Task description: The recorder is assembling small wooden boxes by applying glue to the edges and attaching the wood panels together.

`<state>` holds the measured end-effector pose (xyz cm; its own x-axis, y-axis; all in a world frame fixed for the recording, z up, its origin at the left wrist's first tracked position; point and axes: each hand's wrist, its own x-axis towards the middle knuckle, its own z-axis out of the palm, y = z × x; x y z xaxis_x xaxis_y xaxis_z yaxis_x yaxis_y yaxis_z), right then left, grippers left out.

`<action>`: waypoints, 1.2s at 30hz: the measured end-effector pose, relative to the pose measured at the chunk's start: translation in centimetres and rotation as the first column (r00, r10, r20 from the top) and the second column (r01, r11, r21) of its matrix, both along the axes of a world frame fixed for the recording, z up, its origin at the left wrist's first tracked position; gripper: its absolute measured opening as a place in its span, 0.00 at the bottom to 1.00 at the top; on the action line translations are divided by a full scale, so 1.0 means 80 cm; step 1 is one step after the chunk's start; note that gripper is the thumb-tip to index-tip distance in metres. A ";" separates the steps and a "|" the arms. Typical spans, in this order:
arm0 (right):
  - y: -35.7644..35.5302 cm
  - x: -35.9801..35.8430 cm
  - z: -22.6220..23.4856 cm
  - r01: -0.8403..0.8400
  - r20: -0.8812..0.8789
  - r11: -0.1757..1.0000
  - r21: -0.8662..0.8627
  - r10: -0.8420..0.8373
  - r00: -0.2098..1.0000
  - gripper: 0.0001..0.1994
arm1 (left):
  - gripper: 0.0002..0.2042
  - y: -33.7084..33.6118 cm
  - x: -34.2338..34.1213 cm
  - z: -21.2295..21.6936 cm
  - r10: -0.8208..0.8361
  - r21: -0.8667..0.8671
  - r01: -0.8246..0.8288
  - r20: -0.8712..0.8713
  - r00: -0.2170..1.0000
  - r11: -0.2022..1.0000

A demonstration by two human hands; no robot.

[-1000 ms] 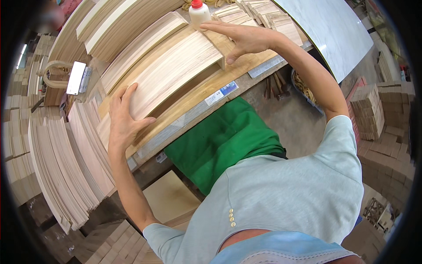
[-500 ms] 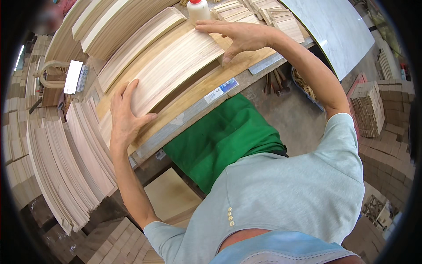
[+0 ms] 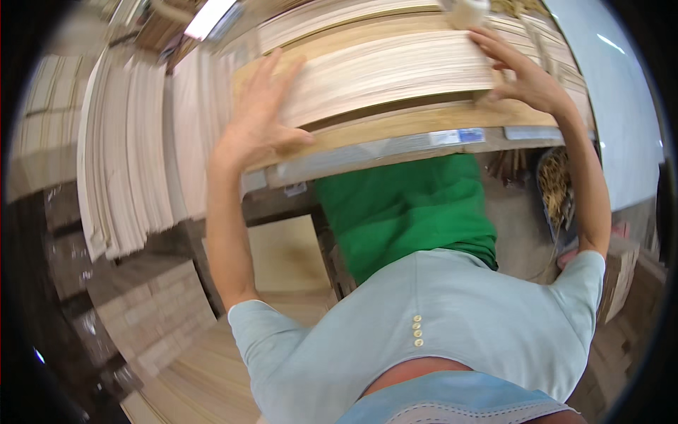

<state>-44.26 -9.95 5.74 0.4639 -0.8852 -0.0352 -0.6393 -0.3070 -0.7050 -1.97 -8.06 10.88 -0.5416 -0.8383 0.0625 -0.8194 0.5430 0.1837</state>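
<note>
A block of pale, striped wood (image 3: 395,67), like thin strips laid together, lies on the wooden workbench (image 3: 431,121). At its left end is my left hand (image 3: 258,116), fingers spread and thumb pointing right. My right hand (image 3: 522,76) spans the right end, fingertips at the far corner and thumb near the front corner. Both hands are open, somewhat blurred; whether they press on the wood I cannot tell. Just beyond the right fingertips stands a white bottle (image 3: 470,13), cut off by the top of the picture.
Tall bundles of wooden strips (image 3: 134,148) stand left of the bench. A green cloth (image 3: 417,205) covers my lap. To the right are a grey-white sheet (image 3: 614,106) and a tub of wood scraps (image 3: 554,187). A pale panel (image 3: 286,254) lies low at left.
The whole view has turned and shifted, so the bench now lies more level. Both hands remain at the two ends of the wood block, with the left fingers spread a little wider.
</note>
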 end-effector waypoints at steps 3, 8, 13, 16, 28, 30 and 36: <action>0.000 0.002 -0.002 -0.041 0.008 0.996 -0.078 0.041 0.999 0.50 | 0.53 0.011 0.071 0.031 0.034 0.072 -0.035 0.025 0.999 0.997; -0.002 0.000 -0.005 -0.033 -0.008 0.997 -0.065 0.033 0.999 0.51 | 0.56 0.020 0.103 0.018 0.275 0.328 -0.294 0.106 0.956 0.898; -0.004 0.001 -0.007 -0.035 0.001 0.998 -0.052 0.035 0.999 0.52 | 0.54 0.018 0.094 0.005 0.277 0.356 -0.273 0.041 0.960 0.894; -0.004 0.000 -0.006 -0.030 -0.023 0.998 -0.052 0.028 0.999 0.51 | 0.54 0.013 0.087 0.007 0.277 0.377 -0.277 0.056 0.959 0.884; 0.018 -0.005 -0.013 0.138 0.228 0.989 0.060 -0.148 0.962 0.40 | 0.51 0.036 0.116 -0.007 0.464 0.503 -0.238 -0.392 0.794 0.831; 0.011 -0.005 -0.022 0.250 0.222 0.943 0.217 -0.298 0.929 0.38 | 0.43 0.039 0.115 -0.037 0.599 0.600 -0.182 -0.626 0.499 0.779; 0.005 0.038 -0.022 0.272 0.261 0.846 0.459 -0.421 0.869 0.39 | 0.40 0.017 0.121 -0.104 0.817 0.814 -0.089 -0.560 0.140 0.573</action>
<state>-41.24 -9.54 4.01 0.1768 -0.9325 -0.3148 -0.3471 0.2402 -0.9065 7.70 -6.73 2.54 0.0603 -0.9271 -0.3700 0.0188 -0.3696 0.9290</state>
